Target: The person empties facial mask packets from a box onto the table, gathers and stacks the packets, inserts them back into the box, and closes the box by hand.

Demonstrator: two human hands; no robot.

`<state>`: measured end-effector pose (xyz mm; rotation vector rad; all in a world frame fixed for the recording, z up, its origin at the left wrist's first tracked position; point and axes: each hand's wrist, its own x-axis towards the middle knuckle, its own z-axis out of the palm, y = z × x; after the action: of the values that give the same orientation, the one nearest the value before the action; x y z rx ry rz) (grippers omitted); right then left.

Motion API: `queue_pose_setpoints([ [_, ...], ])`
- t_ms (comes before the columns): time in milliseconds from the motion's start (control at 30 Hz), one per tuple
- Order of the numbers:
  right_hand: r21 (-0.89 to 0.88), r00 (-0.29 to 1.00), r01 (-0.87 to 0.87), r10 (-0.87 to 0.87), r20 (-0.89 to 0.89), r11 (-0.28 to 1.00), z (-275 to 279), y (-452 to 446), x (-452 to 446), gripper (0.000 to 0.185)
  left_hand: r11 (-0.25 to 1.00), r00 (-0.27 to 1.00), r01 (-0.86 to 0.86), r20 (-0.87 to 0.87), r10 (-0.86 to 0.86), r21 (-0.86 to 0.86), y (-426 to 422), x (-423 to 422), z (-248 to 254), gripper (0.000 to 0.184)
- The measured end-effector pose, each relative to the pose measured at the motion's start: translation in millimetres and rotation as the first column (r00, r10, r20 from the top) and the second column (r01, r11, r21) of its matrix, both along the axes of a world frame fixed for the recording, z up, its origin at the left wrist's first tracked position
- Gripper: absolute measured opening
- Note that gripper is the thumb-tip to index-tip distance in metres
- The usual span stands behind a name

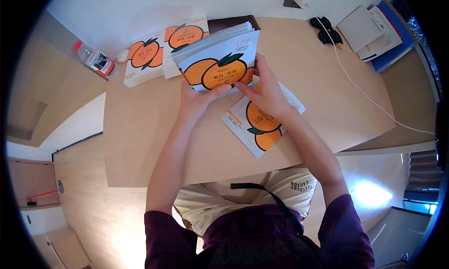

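A stack of flat white packets (219, 69) printed with oranges and green leaves stands upright between my hands, its several edges fanned at the top. My left hand (199, 98) grips the lower left side, thumb across the front. My right hand (265, 89) closes round the lower right side, thumb also on the front; the fingers behind are partly hidden. Under my right wrist a single packet (257, 129) with the same orange print lies flat on the table, partly covered by the hand and forearm.
Two orange-printed white boxes (145, 58) lie at the back left, beside a small white object (123, 56) and a red-capped bottle (99, 63). A dark flat item (234, 22) sits behind the stack. Sunglasses (324, 31), a white charging cable (348, 75) and books (369, 33) occupy the right.
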<state>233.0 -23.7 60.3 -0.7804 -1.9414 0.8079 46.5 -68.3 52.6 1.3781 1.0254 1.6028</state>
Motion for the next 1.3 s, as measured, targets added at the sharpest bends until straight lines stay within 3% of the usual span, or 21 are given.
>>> queue_pose_setpoints([
  [367,-0.073,0.997,0.000,0.006,0.076,0.997,6,0,2,0.072,0.996,0.994,-0.086,-0.065,0.085,-0.016,1,1,-5,0.041],
  [500,0.097,0.925,0.194,-0.215,0.312,0.976,2,10,13,0.073,0.988,0.992,-0.110,-0.078,0.102,-0.112,0,0,-4,0.038],
  [667,0.194,0.693,0.463,-0.490,0.529,0.865,7,18,31,0.081,0.971,0.979,-0.196,-0.082,0.186,-0.137,-1,2,0,0.038],
  [867,0.083,0.611,0.495,-0.415,0.674,0.865,19,13,33,0.074,0.953,0.964,-0.261,-0.089,0.250,-0.156,1,-1,-4,0.038],
  [967,-0.040,0.671,0.458,-0.316,0.670,0.888,22,15,34,0.065,0.958,0.965,-0.254,-0.095,0.242,-0.135,2,-2,-4,0.037],
  [1067,0.011,0.659,0.390,-0.287,0.695,0.921,23,14,37,0.057,0.963,0.963,-0.255,-0.115,0.245,-0.084,2,-1,-2,0.037],
  [1300,-0.062,0.734,0.342,-0.226,0.641,0.937,27,7,38,0.064,0.964,0.958,-0.259,-0.142,0.249,-0.057,0,-1,2,0.037],
])
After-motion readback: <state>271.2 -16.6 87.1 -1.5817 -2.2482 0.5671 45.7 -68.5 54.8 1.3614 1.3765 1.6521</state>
